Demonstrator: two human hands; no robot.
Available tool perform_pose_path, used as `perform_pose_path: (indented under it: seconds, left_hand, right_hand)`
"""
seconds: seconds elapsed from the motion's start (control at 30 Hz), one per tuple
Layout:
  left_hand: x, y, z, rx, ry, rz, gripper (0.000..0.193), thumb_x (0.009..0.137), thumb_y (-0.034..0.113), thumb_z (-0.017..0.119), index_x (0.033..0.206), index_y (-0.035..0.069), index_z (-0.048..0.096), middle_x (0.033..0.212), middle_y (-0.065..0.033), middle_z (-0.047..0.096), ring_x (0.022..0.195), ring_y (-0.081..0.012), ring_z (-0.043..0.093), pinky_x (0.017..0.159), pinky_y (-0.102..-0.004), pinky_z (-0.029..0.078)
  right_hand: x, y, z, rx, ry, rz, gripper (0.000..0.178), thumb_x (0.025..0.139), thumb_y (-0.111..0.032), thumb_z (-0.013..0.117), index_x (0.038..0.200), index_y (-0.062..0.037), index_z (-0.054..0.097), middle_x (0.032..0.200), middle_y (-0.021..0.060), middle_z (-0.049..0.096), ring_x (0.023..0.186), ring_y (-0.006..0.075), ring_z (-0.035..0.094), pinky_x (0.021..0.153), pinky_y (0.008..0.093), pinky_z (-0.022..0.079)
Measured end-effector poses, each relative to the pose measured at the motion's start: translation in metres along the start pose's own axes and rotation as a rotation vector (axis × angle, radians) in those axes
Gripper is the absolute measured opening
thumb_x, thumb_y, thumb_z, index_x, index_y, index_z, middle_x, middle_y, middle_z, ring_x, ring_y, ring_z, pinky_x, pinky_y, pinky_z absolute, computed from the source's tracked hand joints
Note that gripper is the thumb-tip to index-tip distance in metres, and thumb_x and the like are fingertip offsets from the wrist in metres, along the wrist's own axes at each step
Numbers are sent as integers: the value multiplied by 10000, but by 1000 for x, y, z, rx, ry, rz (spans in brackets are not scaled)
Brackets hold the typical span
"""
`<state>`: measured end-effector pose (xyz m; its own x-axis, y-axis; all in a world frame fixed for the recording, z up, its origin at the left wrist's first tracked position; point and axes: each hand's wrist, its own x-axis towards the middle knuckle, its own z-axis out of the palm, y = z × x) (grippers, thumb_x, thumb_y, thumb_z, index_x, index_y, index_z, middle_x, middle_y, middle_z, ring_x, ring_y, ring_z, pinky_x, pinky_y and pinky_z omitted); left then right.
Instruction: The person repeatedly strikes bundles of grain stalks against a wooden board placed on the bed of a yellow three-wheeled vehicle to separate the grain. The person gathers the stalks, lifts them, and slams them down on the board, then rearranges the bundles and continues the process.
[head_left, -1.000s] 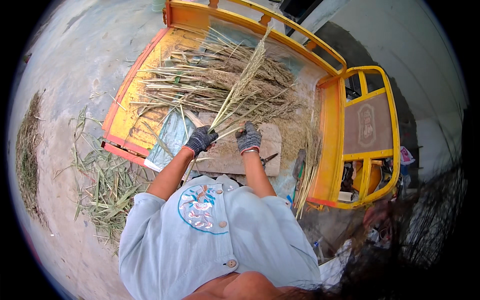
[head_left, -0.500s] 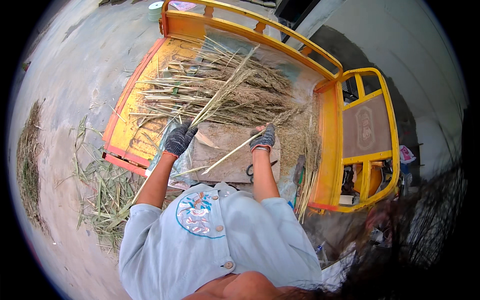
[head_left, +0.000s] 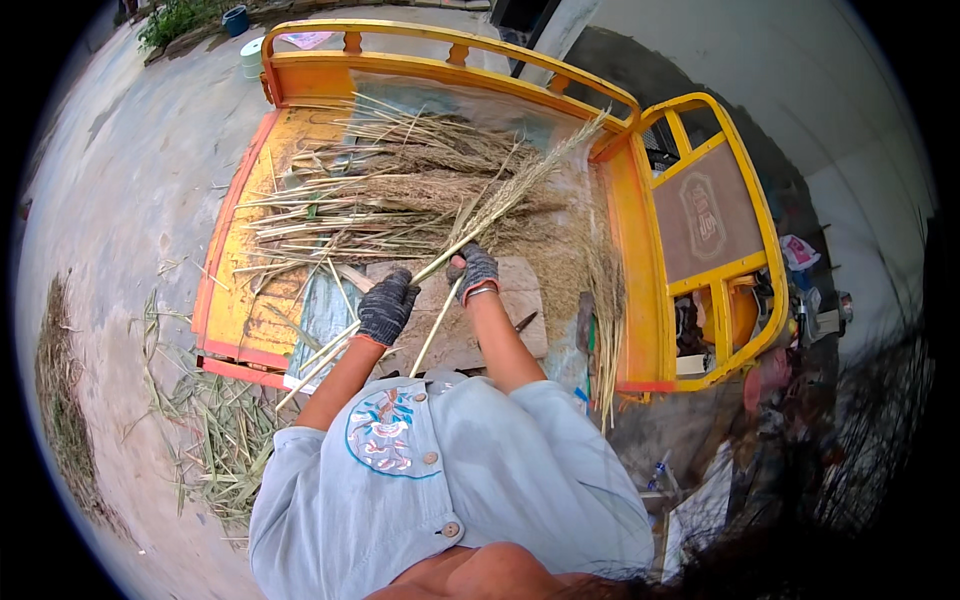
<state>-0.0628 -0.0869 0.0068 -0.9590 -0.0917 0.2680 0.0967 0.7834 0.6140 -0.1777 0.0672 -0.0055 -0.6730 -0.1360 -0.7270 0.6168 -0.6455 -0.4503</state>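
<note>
My left hand point(head_left: 387, 306), in a dark knitted fingerless-looking glove, is closed around several pale stalks with feathery seed heads point(head_left: 515, 192). Their heads slant up to the far right, while the cut ends stick out below the hand. Beside them my right hand point(head_left: 474, 272), gloved alike, pinches a single stalk point(head_left: 436, 328) whose lower end hangs toward my shirt. Its upper part merges with the bundle, so I cannot tell where its head ends. Under the hands lies a wooden board point(head_left: 512, 290), with a dark scissor part point(head_left: 526, 321) showing past my right forearm.
A heap of brushy stalks point(head_left: 400, 190) covers the yellow cart bed point(head_left: 235, 240). More stalks point(head_left: 607, 330) lie along its right side, by a yellow railing point(head_left: 735, 290). Stripped leaves point(head_left: 225, 450) litter the floor at left. A blue bucket point(head_left: 236, 20) stands far off.
The bundle in my left hand has tipped over to the right. My right hand has come leftward with its stalk, up against the bundle. The whole view has shifted slightly.
</note>
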Motion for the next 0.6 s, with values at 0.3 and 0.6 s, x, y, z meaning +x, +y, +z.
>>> perform_pose_path:
  seconds: [0.3,0.6]
  left_hand:
    - [-48,-61,-21,-65,-178,57,305,799,301,568,957,40,575,788,-192,597,727,-355,574,630,-428,453]
    - [-169,-240,-106,244,110,-497,332,802,268,588,941,-33,591,875,-232,596,822,-362,577,709,-399,458]
  right_hand:
    - [23,-84,-78,200,248,-215,405,828,-366,511,554,-142,312,386,2,281,289,146,209,284,299,198]
    - [40,-109,-120,367,482,-347,275,806,-345,577,687,-137,441,527,12,449,397,132,417,351,245,381]
